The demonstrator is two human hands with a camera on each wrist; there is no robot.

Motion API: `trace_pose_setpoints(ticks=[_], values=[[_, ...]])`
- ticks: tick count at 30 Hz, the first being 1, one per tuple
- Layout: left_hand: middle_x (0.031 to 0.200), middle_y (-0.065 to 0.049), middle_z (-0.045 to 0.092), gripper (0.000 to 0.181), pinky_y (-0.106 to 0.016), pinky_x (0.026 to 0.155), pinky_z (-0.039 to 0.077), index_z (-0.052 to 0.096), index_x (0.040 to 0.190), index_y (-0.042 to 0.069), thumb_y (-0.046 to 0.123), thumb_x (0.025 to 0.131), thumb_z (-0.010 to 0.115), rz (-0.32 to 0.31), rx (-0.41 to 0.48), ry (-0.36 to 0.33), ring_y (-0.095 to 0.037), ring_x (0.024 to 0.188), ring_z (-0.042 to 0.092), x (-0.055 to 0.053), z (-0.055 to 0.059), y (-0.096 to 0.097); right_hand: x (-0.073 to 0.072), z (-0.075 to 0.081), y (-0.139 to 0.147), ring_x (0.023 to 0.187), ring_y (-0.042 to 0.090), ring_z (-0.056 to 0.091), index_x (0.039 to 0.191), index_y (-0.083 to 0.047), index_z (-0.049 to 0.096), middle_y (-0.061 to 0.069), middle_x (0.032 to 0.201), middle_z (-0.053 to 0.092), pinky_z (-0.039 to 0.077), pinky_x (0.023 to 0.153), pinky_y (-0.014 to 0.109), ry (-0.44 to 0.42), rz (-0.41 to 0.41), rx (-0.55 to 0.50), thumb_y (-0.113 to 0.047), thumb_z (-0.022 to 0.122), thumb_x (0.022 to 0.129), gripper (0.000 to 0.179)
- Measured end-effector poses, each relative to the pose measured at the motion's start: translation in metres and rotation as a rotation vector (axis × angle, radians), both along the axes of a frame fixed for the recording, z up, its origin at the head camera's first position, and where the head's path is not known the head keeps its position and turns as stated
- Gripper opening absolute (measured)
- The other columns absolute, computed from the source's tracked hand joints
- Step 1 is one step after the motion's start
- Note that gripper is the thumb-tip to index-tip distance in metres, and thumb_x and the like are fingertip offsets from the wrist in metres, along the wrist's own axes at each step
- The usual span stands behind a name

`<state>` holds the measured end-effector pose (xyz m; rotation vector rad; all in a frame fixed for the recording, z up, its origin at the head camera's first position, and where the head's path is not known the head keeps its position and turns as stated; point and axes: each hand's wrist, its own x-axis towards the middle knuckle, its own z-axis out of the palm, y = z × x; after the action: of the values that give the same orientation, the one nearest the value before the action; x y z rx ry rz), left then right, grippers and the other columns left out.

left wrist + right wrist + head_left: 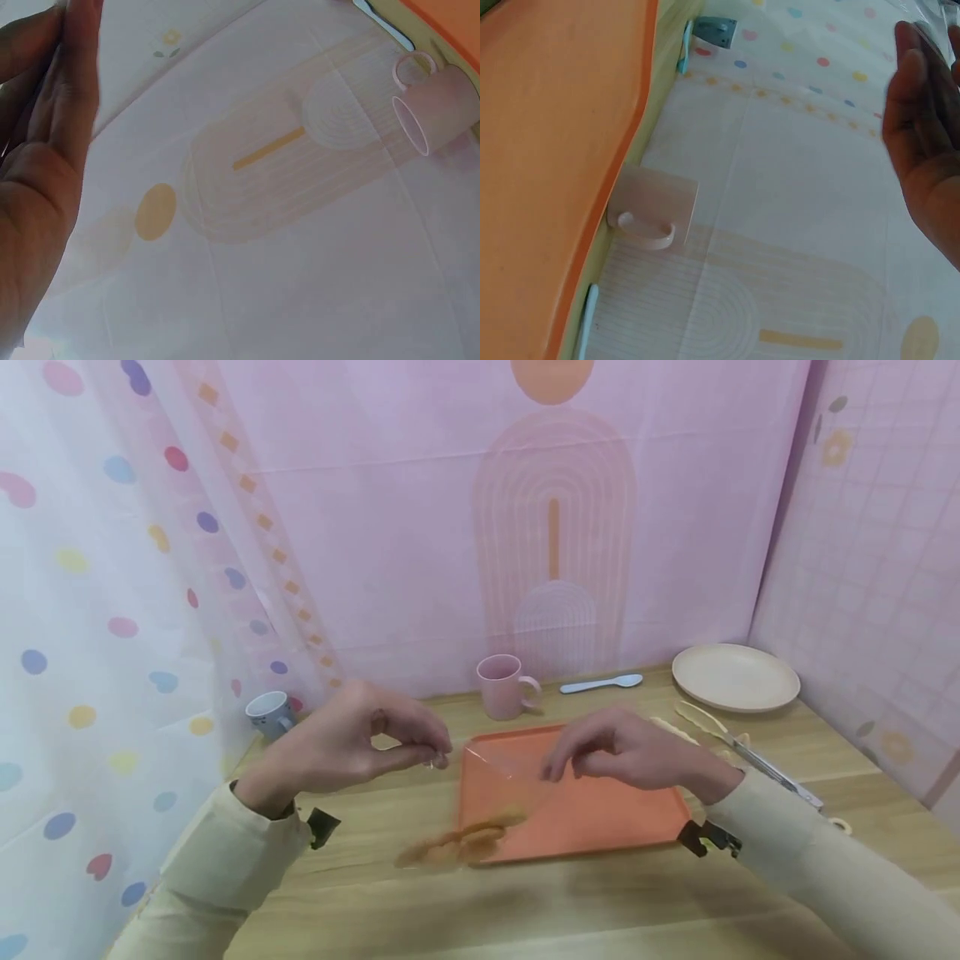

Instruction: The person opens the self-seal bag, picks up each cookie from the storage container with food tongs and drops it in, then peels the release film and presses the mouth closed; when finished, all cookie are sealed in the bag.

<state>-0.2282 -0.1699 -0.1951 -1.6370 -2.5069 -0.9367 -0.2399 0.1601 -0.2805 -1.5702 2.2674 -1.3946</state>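
A clear plastic bag point(491, 760) with brownish contents, too blurred to identify, hangs between my hands above the table and the left part of an orange tray point(600, 827). With thumb and fingers my left hand point(352, 735) pinches one side of its upper edge. My right hand point(630, 747) pinches the other side over the tray, its fingers pointing down. Clear film point(930, 11) shows by the right fingers in the right wrist view. In the left wrist view only part of the left hand point(45, 142) appears, at the left edge.
A pink mug point(501, 689) stands behind the tray, with a light blue spoon point(600, 683) to its right. A beige plate point(735, 677) lies at the back right, near tongs point(776, 772) with cream tips. At the left stands a blue-grey cup point(268, 714). Curtains border the table.
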Motion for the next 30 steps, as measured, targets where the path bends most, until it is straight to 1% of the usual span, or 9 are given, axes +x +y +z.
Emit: trace_pose_setpoints(ticks=[3,5,10,13,16,19,23,26,30], values=[[0.090,0.001,0.077,0.019,-0.024,0.077,0.061,0.077,0.095,0.011,-0.005,0.087,0.072,-0.003,-0.084,0.015,-0.004,0.081,0.072,0.001,0.008,0.004,-0.001,0.007,-0.013,0.101,0.010,0.069,0.108,-0.011,0.073,0.007,0.112,0.075,0.058,0.086,0.031,0.041,0.067,0.087,0.013,0.051,0.092,0.037],[0.090,0.001,0.077,0.018,-0.024,0.078,0.061,0.076,0.094,0.011,-0.005,0.087,0.071,-0.016,-0.123,-0.001,-0.004,0.081,0.072,0.000,0.012,0.006,0.000,0.014,-0.024,0.105,0.010,0.068,0.113,-0.010,0.071,0.007,0.115,0.074,0.057,0.090,0.033,0.045,0.116,0.131,0.011,0.050,0.094,0.035],[0.088,0.001,0.075,0.018,-0.024,0.077,0.061,0.074,0.093,0.011,-0.005,0.090,0.068,-0.041,-0.177,-0.052,-0.003,0.080,0.072,-0.002,0.015,0.008,0.000,0.031,-0.050,0.103,0.015,0.068,0.117,-0.004,0.067,0.013,0.113,0.072,0.058,0.090,0.036,-0.005,0.210,0.132,0.006,0.047,0.098,0.029],[0.088,0.000,0.075,0.018,-0.025,0.078,0.061,0.073,0.094,0.010,-0.006,0.090,0.067,-0.052,-0.181,-0.075,-0.004,0.081,0.072,-0.003,0.015,0.010,-0.002,0.037,-0.059,0.093,0.016,0.070,0.113,-0.002,0.068,0.015,0.105,0.071,0.059,0.082,0.034,-0.034,0.212,0.090,0.001,0.048,0.101,0.023],[0.090,-0.002,0.074,0.018,-0.025,0.079,0.061,0.072,0.094,0.008,-0.008,0.090,0.065,-0.064,-0.176,-0.110,-0.007,0.083,0.074,-0.004,0.015,0.012,-0.003,0.039,-0.064,0.084,0.015,0.069,0.108,-0.002,0.070,0.013,0.094,0.072,0.058,0.072,0.031,-0.018,0.205,0.059,-0.001,0.053,0.101,0.018],[0.091,-0.004,0.074,0.017,-0.025,0.081,0.061,0.071,0.096,0.005,-0.009,0.090,0.064,-0.082,-0.173,-0.141,-0.012,0.084,0.075,-0.005,0.013,0.015,-0.004,0.038,-0.066,0.079,0.013,0.068,0.106,-0.003,0.071,0.011,0.092,0.072,0.057,0.067,0.030,0.003,0.200,0.057,-0.004,0.057,0.101,0.016],[0.092,-0.006,0.075,0.016,-0.026,0.082,0.061,0.071,0.097,0.003,-0.009,0.091,0.063,-0.119,-0.171,-0.167,-0.015,0.085,0.075,-0.007,0.012,0.018,-0.004,0.035,-0.069,0.077,0.015,0.070,0.106,-0.002,0.072,0.011,0.095,0.074,0.059,0.065,0.030,-0.009,0.186,0.056,-0.004,0.059,0.100,0.015],[0.093,-0.007,0.075,0.016,-0.027,0.082,0.061,0.071,0.099,0.004,-0.008,0.091,0.063,-0.140,-0.173,-0.173,-0.013,0.085,0.074,-0.009,0.012,0.019,-0.003,0.033,-0.071,0.076,0.014,0.070,0.104,0.000,0.072,0.013,0.094,0.074,0.060,0.065,0.033,-0.026,0.171,0.044,-0.002,0.060,0.098,0.014],[0.093,-0.007,0.074,0.017,-0.028,0.082,0.061,0.072,0.098,0.004,-0.009,0.091,0.064,-0.134,-0.171,-0.162,-0.011,0.085,0.073,-0.009,0.016,0.020,0.000,0.031,-0.070,0.071,0.008,0.069,0.101,0.000,0.072,0.013,0.088,0.074,0.061,0.064,0.033,-0.022,0.130,0.027,0.000,0.063,0.095,0.011]])
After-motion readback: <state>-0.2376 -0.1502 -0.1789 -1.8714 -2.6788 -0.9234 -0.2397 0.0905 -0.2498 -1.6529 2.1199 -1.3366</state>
